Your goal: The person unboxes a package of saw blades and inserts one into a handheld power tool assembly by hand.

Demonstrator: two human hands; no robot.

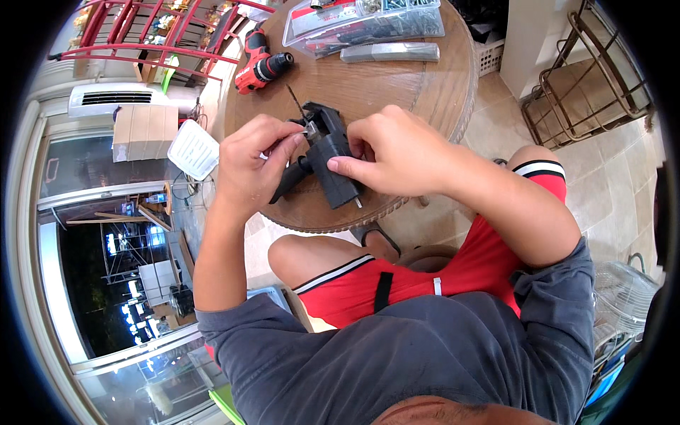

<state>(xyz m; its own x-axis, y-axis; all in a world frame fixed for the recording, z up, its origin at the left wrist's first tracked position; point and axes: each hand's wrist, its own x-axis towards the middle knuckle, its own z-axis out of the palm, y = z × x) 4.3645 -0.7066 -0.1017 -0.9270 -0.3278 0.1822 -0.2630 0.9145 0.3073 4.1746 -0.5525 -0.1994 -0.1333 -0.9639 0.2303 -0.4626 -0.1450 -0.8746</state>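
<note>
A black power drill (327,150) with a thin bit pointing away lies on the near edge of a round wooden table (397,85). My right hand (397,149) grips the drill's body from the right, thumb along its side. At the drill's chuck, my left hand (256,159) pinches a small metal part between thumb and fingers. The part is mostly hidden by my fingers.
A red and black cordless drill (261,65) lies at the table's far left. A clear plastic case (365,23) of bits and a grey bar (389,52) lie at the far side. A metal stool frame (588,78) stands right; a white tray (193,149) sits left.
</note>
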